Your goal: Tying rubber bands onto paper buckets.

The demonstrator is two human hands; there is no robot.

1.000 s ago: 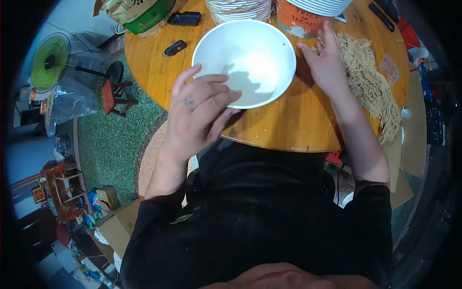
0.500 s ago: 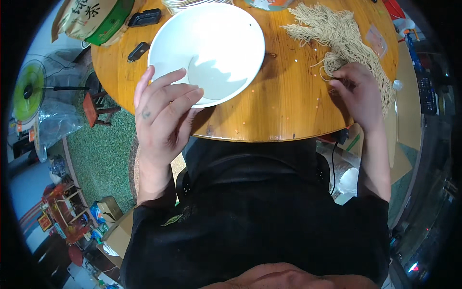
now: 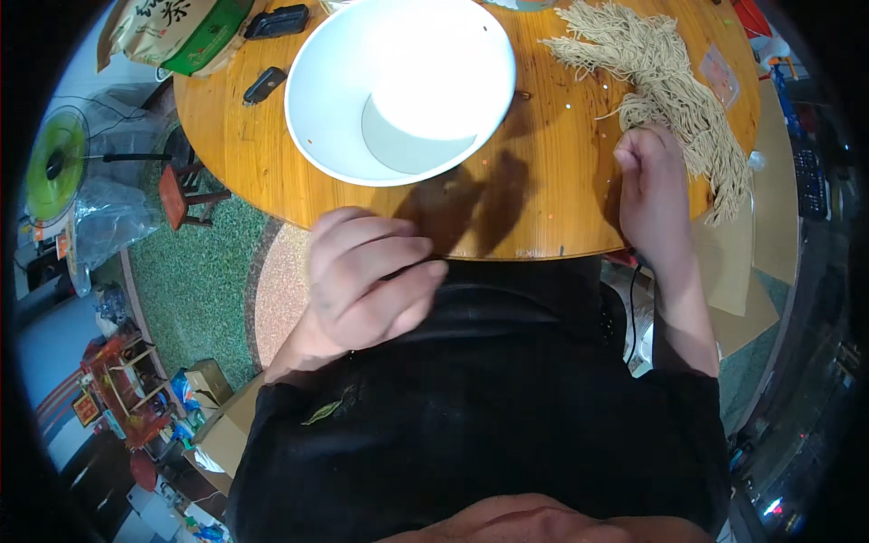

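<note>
A deep white bowl (image 3: 380,163) stands on the round wooden table, with a small orange speck on its inner wall. In front of its near rim, apart from it, hovers my left hand (image 3: 371,281). Its fingers are curled and slightly smeared by motion; whatever they may hold is hidden. A thick bundle of beige cord (image 3: 670,81) lies on the right side of the table, one loose end sticking out leftward. My right hand (image 3: 656,185) is closed at the near edge of this bundle, fingertips bunched together. I cannot make out what is between them.
Left of the bowl lie a black key fob (image 3: 264,86) and a black tray (image 3: 277,22), near a green and cream bag (image 3: 181,36). A clear plastic packet (image 3: 720,77) sits right of the cord. The table's near edge (image 3: 507,256) runs close to my body.
My left hand has left the bowl's rim, drawn back toward my body and curled its fingers. My right hand has closed beside the cord. The bowl sits slightly farther up and right in view.
</note>
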